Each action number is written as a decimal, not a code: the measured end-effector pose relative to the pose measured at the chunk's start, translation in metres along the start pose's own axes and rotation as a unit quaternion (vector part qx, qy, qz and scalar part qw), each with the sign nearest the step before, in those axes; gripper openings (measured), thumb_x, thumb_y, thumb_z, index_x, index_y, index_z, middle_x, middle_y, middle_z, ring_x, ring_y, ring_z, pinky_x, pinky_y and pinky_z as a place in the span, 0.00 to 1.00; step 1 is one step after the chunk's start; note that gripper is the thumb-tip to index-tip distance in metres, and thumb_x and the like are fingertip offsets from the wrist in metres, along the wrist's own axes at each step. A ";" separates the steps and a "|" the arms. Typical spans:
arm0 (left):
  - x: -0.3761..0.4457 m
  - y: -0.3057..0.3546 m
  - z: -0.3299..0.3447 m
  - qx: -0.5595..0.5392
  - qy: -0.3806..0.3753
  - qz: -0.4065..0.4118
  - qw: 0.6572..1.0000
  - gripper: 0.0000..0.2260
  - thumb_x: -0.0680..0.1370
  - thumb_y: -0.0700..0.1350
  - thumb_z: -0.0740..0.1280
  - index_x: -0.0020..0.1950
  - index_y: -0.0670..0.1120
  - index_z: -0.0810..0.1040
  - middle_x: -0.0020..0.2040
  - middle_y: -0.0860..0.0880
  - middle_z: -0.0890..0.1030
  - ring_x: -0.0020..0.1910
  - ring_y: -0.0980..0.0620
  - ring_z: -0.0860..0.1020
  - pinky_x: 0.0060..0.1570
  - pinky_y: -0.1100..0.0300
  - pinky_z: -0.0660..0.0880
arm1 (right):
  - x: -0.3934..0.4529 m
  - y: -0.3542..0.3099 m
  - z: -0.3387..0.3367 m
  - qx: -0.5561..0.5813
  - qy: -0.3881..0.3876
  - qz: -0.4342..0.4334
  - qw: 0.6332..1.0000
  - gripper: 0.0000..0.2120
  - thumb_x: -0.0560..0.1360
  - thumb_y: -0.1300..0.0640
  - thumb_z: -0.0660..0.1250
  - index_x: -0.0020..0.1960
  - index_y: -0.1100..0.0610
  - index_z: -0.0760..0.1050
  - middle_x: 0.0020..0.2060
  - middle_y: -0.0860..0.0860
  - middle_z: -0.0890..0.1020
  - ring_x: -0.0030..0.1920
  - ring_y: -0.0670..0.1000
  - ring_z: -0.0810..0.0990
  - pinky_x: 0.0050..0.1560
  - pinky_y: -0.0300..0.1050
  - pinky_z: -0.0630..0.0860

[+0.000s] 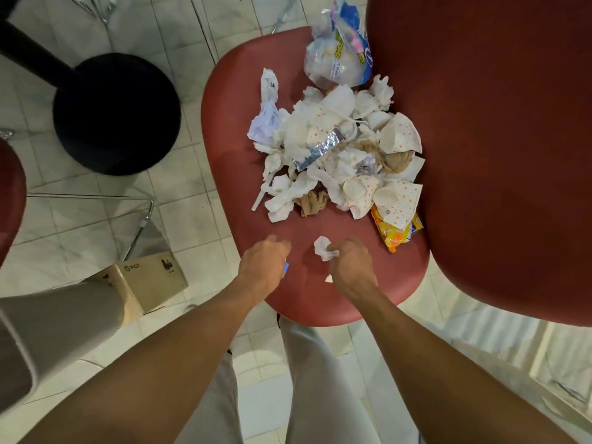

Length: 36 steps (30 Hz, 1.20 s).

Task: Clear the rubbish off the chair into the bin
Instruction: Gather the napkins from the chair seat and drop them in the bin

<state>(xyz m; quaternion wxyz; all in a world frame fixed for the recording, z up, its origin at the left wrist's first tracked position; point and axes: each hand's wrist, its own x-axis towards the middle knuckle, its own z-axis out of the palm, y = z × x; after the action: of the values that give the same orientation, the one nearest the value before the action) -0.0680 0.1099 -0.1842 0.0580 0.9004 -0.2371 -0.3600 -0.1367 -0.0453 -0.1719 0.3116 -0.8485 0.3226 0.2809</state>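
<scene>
A red chair seat (234, 129) carries a heap of rubbish (336, 149): crumpled white tissues, dotted paper cups, a foil wrapper, a clear plastic bag (336, 56) and an orange snack packet (395, 233). My right hand (349, 264) pinches a small crumpled tissue (323, 248) at the seat's near edge. A tiny white scrap (329, 278) lies beside it. My left hand (264, 264) is curled round a small blue scrap (286, 268) that peeks out at its side. A grey bin (54, 328) stands at the lower left, its lid partly cut off.
A black round stool base (117, 113) stands left of the chair on the tiled floor. A cardboard box (150, 283) lies by the bin. The chair's red backrest (506, 155) rises at the right. Another red seat edge (9, 200) shows at far left.
</scene>
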 end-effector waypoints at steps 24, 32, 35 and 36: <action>-0.289 -0.293 -0.050 -0.274 0.262 -0.337 0.862 0.03 0.77 0.46 0.65 0.44 0.51 0.78 0.46 0.50 0.81 0.48 0.47 0.79 0.42 0.57 0.71 | -0.206 -0.301 0.166 -0.032 -0.058 -0.222 0.973 0.19 0.73 0.68 0.62 0.62 0.59 0.78 0.58 0.57 0.76 0.56 0.57 0.78 0.56 0.42 0.74; -0.356 -0.387 -0.032 -0.283 0.311 -0.417 0.806 0.03 0.77 0.48 0.64 0.45 0.52 0.76 0.47 0.48 0.81 0.47 0.43 0.79 0.43 0.52 0.75 | -0.253 -0.377 0.245 -0.080 -0.114 -0.297 0.945 0.19 0.74 0.65 0.63 0.63 0.55 0.77 0.61 0.55 0.74 0.57 0.56 0.77 0.50 0.34 0.68; -0.366 -0.402 -0.027 -0.306 0.321 -0.422 0.791 0.02 0.77 0.47 0.64 0.47 0.52 0.77 0.49 0.48 0.80 0.47 0.43 0.78 0.43 0.53 0.73 | -0.264 -0.398 0.268 -0.102 -0.140 -0.314 0.933 0.22 0.74 0.65 0.62 0.66 0.52 0.74 0.64 0.54 0.72 0.60 0.55 0.75 0.50 0.31 0.66; -0.368 -0.405 -0.025 -0.311 0.322 -0.424 0.788 0.03 0.77 0.47 0.64 0.49 0.52 0.77 0.49 0.48 0.80 0.48 0.43 0.78 0.43 0.54 0.72 | -0.267 -0.403 0.273 -0.115 -0.143 -0.327 0.927 0.23 0.74 0.65 0.63 0.68 0.51 0.72 0.65 0.54 0.72 0.62 0.56 0.74 0.55 0.35 0.69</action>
<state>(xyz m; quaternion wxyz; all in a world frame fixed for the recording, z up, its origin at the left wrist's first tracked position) -0.1267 0.6374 -0.0488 0.2490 0.9076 0.3253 -0.0923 -0.0903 0.4890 -0.0274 0.3295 -0.8878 -0.0546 0.3167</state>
